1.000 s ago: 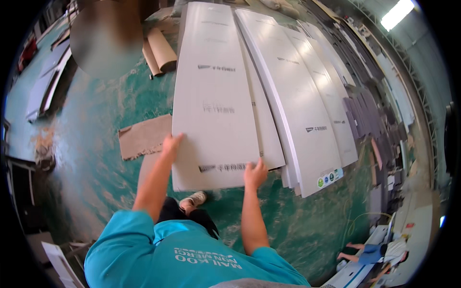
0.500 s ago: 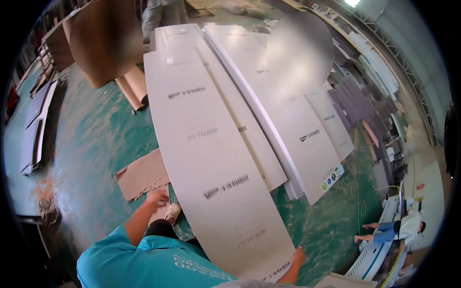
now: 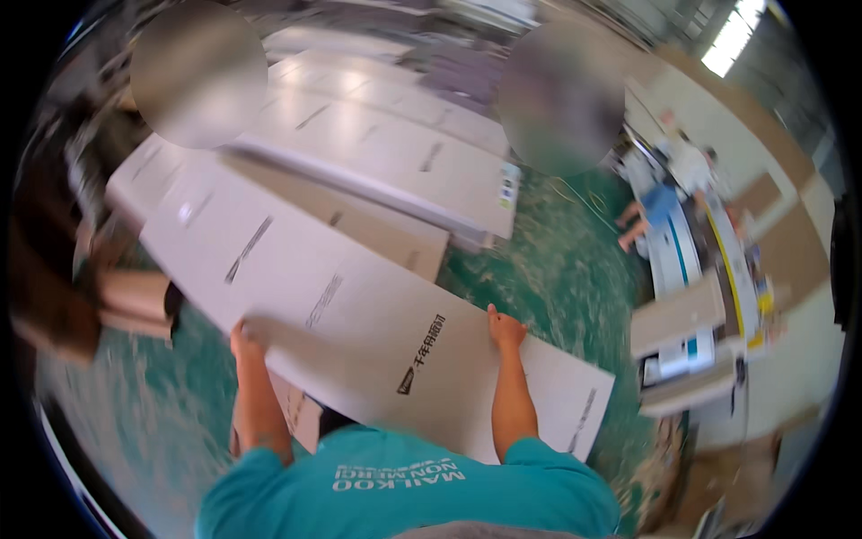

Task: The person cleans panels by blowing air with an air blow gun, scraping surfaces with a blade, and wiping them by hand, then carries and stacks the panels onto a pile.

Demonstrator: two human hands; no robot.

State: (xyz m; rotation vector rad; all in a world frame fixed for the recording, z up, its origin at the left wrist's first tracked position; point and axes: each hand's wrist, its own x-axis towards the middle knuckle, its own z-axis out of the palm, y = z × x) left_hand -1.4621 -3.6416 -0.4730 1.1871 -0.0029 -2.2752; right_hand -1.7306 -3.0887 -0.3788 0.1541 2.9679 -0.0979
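A long white panel (image 3: 359, 314) printed with dark marks lies slantwise across the middle, from the far left to the near right. My left hand (image 3: 245, 340) grips its near long edge, with the fingers partly hidden. On the opposite long edge, closer to the right end, my right hand (image 3: 507, 329) is closed over the rim. Beneath the panel's far side, a second board (image 3: 395, 229) of the stack sticks out. A brown cardboard piece (image 3: 301, 418) shows by my left forearm.
Behind stands another stack of white panels (image 3: 377, 135). A brown roll (image 3: 135, 295) lies at the left on the green floor (image 3: 530, 256). At the right, another person (image 3: 669, 184) is beside a long white machine (image 3: 673, 247), with pale boards (image 3: 678, 314) piled nearer me.
My view has turned right. My left hand has left the cardboard area and now grips the panel's near edge. My right hand has moved from the end corner to the far edge.
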